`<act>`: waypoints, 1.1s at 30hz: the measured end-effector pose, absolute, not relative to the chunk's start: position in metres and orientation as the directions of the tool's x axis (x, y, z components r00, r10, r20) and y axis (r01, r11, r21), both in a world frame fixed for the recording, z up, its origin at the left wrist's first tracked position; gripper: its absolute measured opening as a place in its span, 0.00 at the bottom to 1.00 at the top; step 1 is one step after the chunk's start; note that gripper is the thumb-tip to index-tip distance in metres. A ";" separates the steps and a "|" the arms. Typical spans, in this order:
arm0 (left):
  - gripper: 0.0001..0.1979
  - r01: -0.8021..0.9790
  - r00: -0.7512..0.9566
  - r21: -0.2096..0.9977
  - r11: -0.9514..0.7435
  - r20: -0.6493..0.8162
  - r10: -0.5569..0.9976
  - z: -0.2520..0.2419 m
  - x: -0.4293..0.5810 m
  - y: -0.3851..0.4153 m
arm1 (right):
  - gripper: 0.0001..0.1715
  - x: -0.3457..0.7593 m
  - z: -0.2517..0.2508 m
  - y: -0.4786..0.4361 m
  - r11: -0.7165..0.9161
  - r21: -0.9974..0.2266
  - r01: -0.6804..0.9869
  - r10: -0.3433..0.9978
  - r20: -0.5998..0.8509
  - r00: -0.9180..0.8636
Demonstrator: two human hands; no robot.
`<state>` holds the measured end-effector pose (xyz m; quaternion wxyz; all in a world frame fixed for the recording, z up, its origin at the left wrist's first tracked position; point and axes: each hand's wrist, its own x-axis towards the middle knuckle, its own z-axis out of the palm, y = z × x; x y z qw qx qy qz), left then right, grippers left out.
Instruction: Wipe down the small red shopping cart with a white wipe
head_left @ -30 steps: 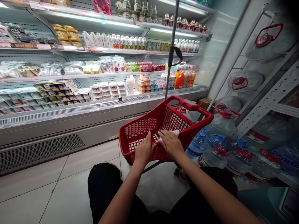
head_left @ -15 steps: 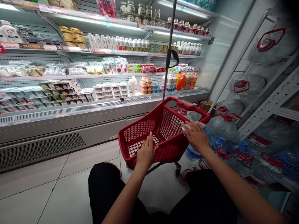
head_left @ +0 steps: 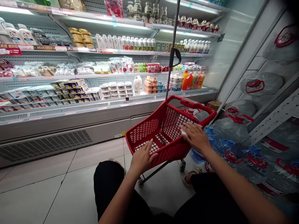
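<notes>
A small red plastic shopping cart with lattice sides stands before me, a tall grey pole with a black handle rising behind it. My right hand lies over the cart's right-hand rim, holding a white tissue under its fingers against the plastic. The palm hides most of the tissue. My left hand is at the near rim, fingers stretched out and thumb apart, with nothing in it. Whether it touches the rim I cannot tell. The basket's visible floor holds no goods.
A refrigerated display with dairy cartons, tubs and bottles runs along the back. Large water bottles with red handles crowd the right side beside a metal rack. My knees flank the cart above the tiled floor.
The view has swung slightly left, so the scene sits further right. My left hand has drawn back from the cart's near side toward me. My right hand stays at the rim with the tissue.
</notes>
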<state>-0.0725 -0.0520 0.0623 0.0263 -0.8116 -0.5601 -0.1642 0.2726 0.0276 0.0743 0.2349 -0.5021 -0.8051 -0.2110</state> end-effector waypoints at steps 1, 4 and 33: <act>0.38 0.914 0.319 0.151 -0.377 0.308 0.896 0.060 -0.071 -0.052 | 0.31 0.279 0.075 0.033 0.364 0.100 0.926 0.720 0.601 -0.347; 0.39 0.920 0.287 0.161 -0.358 0.346 0.893 0.056 -0.060 -0.051 | 0.30 0.262 0.068 0.033 0.372 0.076 0.925 0.732 0.589 -0.342; 0.45 0.928 0.262 0.112 -0.355 0.480 0.837 0.043 -0.074 -0.043 | 0.30 0.108 0.040 -0.016 0.712 -0.012 0.702 0.592 0.548 -0.591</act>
